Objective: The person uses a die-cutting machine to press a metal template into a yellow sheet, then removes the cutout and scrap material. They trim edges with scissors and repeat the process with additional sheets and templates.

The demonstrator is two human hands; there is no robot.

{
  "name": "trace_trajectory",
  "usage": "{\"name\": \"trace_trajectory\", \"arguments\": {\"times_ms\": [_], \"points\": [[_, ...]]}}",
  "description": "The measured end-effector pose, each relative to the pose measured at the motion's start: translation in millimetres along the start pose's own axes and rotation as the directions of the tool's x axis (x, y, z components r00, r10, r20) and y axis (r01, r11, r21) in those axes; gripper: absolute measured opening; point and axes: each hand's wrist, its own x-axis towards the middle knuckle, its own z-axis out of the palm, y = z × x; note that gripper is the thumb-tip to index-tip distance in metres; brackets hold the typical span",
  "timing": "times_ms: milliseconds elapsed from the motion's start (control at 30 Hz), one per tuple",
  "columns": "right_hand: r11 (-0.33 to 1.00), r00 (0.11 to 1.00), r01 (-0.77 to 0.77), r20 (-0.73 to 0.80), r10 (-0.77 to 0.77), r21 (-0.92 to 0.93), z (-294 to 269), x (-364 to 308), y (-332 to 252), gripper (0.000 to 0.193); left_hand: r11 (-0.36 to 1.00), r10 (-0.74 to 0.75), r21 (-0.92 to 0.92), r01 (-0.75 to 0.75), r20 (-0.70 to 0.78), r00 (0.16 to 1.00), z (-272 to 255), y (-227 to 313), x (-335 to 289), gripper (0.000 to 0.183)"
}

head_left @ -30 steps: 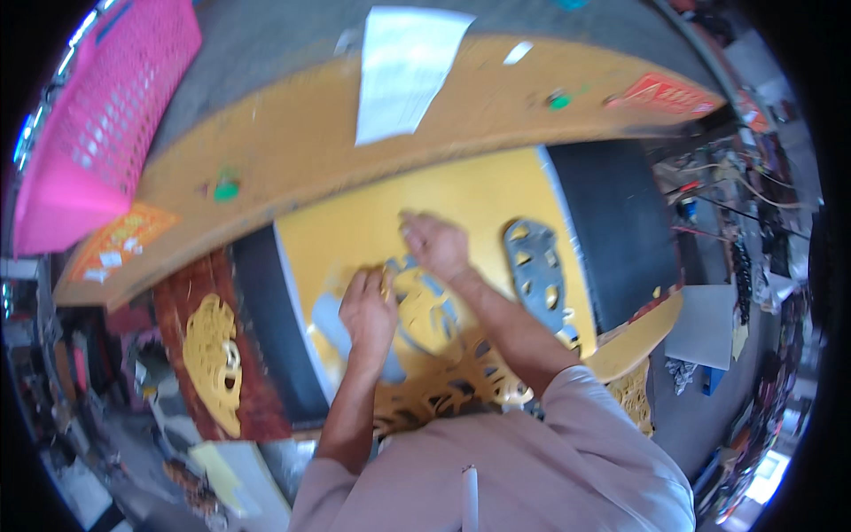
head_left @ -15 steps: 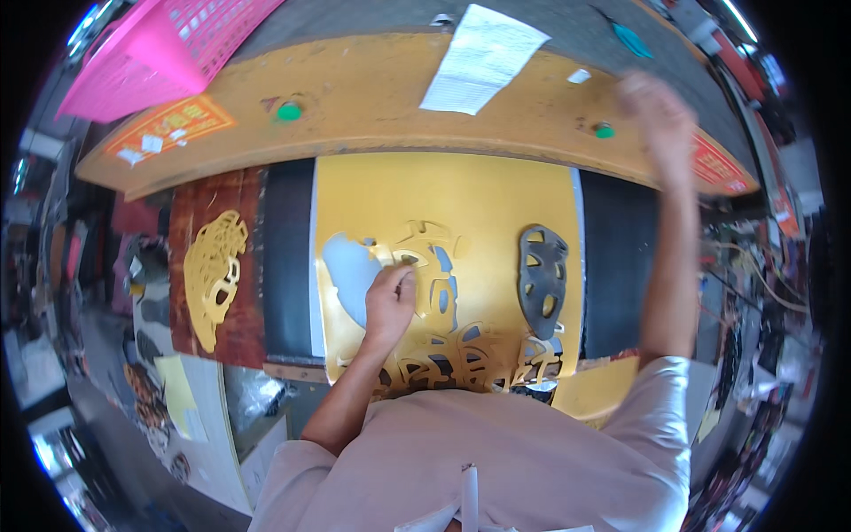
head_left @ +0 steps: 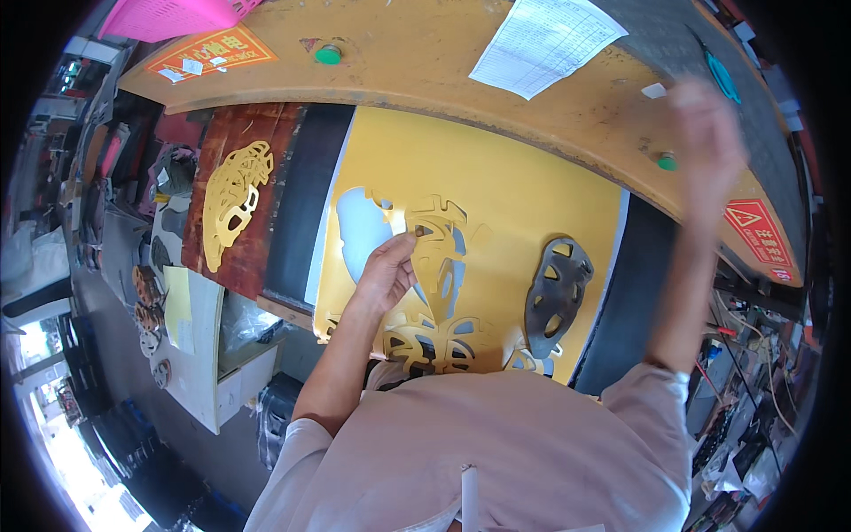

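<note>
My left hand [head_left: 387, 273] is over the yellow sheet [head_left: 505, 186], thumb and fingers pinched at the edge of a lattice-like cut yellow piece [head_left: 441, 232]. Beside that hand, a pale blue-grey surface shows through a large opening in the sheet. My right hand [head_left: 709, 146] is raised above the orange-brown beam [head_left: 399, 80], close to the green button [head_left: 667, 161] at its right end. Motion smears its fingers, and contact with the button cannot be made out. To the right on the sheet lies a dark, elongated cutting die [head_left: 558, 297] with several openings.
Another cut yellow piece [head_left: 238, 204] lies on a reddish-brown board [head_left: 253, 239] at left. A second green button [head_left: 328, 54] is on the beam's left part. A pink basket [head_left: 173, 18], a paper form [head_left: 548, 49] and a teal-handled tool [head_left: 722, 78] are at the far side.
The view has turned and tilted, so the bench appears slanted. My left hand is still pinched over the cut area. My right hand remains raised near the right button, blurred in both frames.
</note>
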Motion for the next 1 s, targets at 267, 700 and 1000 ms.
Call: {"name": "trace_trajectory", "arguments": {"times_ms": [267, 700, 1000], "points": [[0.940, 0.544, -0.159, 0.822, -0.172, 0.302, 162.7, -220.2, -81.5, 0.026, 0.954, 0.039, 0.298, 0.020, -0.190, 0.981, 21.6, -3.8, -6.4, 0.034], [0.998, 0.557, -0.041, 0.831, -0.010, 0.040, 178.0, -250.3, -108.0, 0.023, 0.852, 0.129, 0.522, 0.046, -0.293, 0.947, 1.2, -14.8, 13.7, 0.042], [0.902, 0.274, -0.313, 0.938, -0.214, 0.297, 119.1, -271.3, -116.7, 0.023, 0.977, 0.072, 0.204, -0.058, -0.061, 0.996, -7.8, -15.3, -1.7, 0.028]]}}
